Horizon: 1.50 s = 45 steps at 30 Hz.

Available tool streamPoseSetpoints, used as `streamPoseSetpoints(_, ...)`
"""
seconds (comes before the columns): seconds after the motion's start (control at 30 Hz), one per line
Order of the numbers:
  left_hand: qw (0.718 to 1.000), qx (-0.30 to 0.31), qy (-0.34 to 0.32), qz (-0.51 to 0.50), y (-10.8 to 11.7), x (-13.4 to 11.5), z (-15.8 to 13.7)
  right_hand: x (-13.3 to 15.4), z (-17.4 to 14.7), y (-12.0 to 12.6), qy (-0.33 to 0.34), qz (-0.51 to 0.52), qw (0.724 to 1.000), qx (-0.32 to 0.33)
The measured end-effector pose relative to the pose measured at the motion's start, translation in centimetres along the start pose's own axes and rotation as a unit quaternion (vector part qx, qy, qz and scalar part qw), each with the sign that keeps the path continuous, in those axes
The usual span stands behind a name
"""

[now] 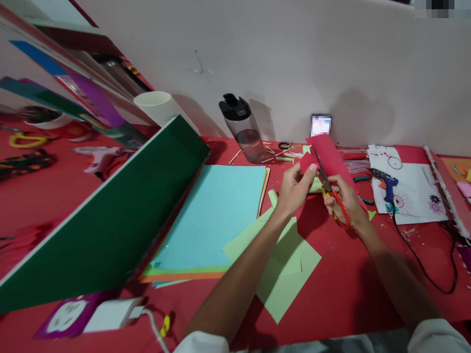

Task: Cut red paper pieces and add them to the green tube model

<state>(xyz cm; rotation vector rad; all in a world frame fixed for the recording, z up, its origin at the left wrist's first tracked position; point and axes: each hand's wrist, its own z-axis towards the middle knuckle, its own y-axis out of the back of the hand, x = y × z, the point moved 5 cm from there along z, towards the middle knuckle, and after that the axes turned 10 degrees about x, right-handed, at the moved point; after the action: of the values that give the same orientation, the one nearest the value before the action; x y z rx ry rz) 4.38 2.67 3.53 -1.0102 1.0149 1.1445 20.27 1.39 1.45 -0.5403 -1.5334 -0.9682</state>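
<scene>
Between the thumb and fingers of my left hand [296, 186] is a piece of red paper [308, 161]. My right hand [344, 198] grips a pair of scissors [342, 208] with red and yellow handles, blades pointing up beside the red paper. A longer red strip of paper [333, 154] extends behind the blades and past my right hand; whether it joins the held piece is hard to see. Under my left forearm lie pale green paper sheets [283, 299]. A stack of coloured paper with a light blue sheet [228, 211] on top sits to the left.
A dark-lidded water bottle [245, 132] stands near the wall, left of a phone [321, 125]. A blue glue gun [386, 184] with a black cord rests on decorated white paper [415, 196] at right. A green board [121, 215] leans at left, near a white charger [112, 314].
</scene>
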Motion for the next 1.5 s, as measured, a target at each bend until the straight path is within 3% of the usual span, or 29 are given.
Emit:
streamPoseSetpoints(0.2, 0.999, -0.032, 0.001, 0.016, 0.3, 0.1, -0.1, 0.7, -0.1, -0.3, -0.015, -0.021, 1.0, 0.014)
streamPoseSetpoints(0.4, 0.999, -0.001, -0.01, 0.031, 0.8, -0.7, 0.2, 0.4, -0.2, 0.5, 0.004, -0.065, 0.997, 0.034)
streamPoseSetpoints(0.8, 0.995, 0.066, 0.015, 0.074, 1.5, -1.0, 0.6, 1.0, -0.7, 1.6, -0.028, -0.092, 0.993, 0.072)
streamPoseSetpoints(1.5, 0.993, 0.104, 0.034, 0.034, 1.9, -0.3, 0.7, 0.6, -0.6, 1.8, -0.043, -0.065, 0.993, 0.087)
